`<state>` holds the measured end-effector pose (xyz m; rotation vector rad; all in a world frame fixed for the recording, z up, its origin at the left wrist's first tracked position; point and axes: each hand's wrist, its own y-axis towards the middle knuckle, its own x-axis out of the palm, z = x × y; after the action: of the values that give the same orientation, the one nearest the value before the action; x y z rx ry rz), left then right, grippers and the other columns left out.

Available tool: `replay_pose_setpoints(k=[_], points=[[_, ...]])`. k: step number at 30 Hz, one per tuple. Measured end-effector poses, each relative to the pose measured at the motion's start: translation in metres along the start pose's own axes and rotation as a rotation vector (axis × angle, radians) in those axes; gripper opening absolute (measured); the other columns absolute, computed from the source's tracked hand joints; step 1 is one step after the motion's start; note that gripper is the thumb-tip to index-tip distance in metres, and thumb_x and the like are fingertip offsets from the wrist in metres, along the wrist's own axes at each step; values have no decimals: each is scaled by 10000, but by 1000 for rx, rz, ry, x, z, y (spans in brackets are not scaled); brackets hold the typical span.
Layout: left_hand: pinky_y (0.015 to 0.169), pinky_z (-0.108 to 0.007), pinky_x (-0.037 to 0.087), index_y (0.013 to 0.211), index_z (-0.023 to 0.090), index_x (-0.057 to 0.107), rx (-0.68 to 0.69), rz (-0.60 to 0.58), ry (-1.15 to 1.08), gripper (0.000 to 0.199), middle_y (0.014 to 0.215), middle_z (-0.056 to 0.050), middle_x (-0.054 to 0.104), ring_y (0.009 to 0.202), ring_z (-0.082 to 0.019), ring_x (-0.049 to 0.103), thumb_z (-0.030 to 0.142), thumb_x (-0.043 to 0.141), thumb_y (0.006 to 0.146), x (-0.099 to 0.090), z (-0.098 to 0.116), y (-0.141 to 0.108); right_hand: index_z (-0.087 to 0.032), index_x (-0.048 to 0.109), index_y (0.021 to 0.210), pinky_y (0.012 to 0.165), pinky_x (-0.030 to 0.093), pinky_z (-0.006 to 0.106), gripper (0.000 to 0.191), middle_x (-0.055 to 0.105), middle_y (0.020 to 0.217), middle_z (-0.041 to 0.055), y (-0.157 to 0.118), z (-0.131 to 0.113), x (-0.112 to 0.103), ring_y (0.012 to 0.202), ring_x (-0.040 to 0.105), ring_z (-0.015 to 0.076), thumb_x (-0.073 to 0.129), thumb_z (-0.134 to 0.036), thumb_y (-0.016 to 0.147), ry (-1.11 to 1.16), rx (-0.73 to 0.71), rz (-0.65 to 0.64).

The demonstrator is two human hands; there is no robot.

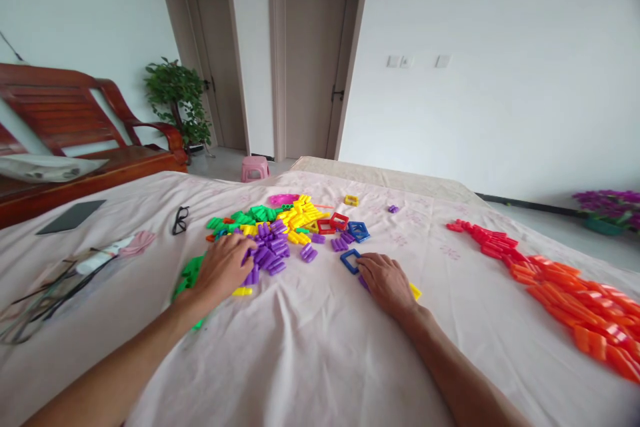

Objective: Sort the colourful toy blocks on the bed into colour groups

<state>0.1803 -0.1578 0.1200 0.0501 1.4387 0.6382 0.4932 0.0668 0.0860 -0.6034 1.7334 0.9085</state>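
My left hand [226, 265] reaches over the left side of a heap of purple plastic blocks [270, 252]. A purple block shows between its thumb and curled fingers. Green blocks [189, 277] lie under and beside that wrist, and a yellow block [243, 291] is just below the hand. Farther right, my right hand [387, 280] has its fingertips closed at the right edge of a blue square frame [349, 261] lying on the cloth. Partly hidden under this hand is a purple piece [363, 283]. A yellow piece [415, 291] pokes out on its other side.
Yellow blocks [303, 213], red frames [339, 221] and blue frames [358, 231] lie behind the purple heap. Red-orange blocks [560, 280] stretch along the right. Glasses [181, 220] and a dark tablet-like slab [71, 217] rest at left on the pink cloth [310, 360].
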Motion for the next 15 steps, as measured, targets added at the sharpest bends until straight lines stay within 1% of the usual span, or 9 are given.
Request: replay_pose_setpoints(k=[1,3,4,6,9,12,15], points=[[911,-422,448,1044,239,703,-100,-12,52,262,1075,-95,675,1032,-283,599,343,540,867,-4,-15,-9,-272,698,1189,928,408,338,372,663,1268,60,0,0,0,1094,602,210,379,-367,1023,-6,-1,5],[892,-436,461,1169,232,651,-227,-32,116,398,1150,-109,644,1061,-308,590,467,509,881,-6,-39,-24,-275,699,1181,918,412,334,364,667,1258,53,0,-1,1,1084,605,208,384,-364,1022,-17,-6,13],[899,-440,464,1233,223,620,-262,-41,122,468,1195,-119,629,1078,-312,588,508,481,890,-4,-46,-30,-278,698,1178,913,414,333,361,669,1255,50,0,-1,1,1079,606,208,384,-363,1022,-23,-9,16],[935,-431,462,1345,194,546,-269,-55,96,555,1271,-139,605,1132,-303,580,525,432,914,4,-51,-37,-283,697,1179,910,416,332,359,669,1254,47,1,-1,3,1076,607,210,382,-359,1023,-34,-16,27],[1022,-420,425,1403,166,490,-190,-24,48,555,1336,-149,594,1218,-282,553,459,431,935,19,-41,-35,-286,699,1178,924,416,337,360,670,1254,54,1,-1,5,1095,604,218,385,-364,1021,-46,-23,41],[1058,-436,410,1446,178,451,-83,37,-5,561,1379,-148,581,1265,-285,533,401,473,931,31,-18,-24,-285,699,1184,926,423,341,362,670,1253,59,2,-1,5,1099,604,223,388,-370,1018,-45,-18,38],[1088,-478,396,1468,199,448,20,24,-96,593,1446,-149,533,1327,-307,491,379,526,908,39,8,-11,-279,697,1184,923,432,341,364,670,1248,59,2,-1,5,1091,605,220,386,-363,1016,-37,-14,30]])
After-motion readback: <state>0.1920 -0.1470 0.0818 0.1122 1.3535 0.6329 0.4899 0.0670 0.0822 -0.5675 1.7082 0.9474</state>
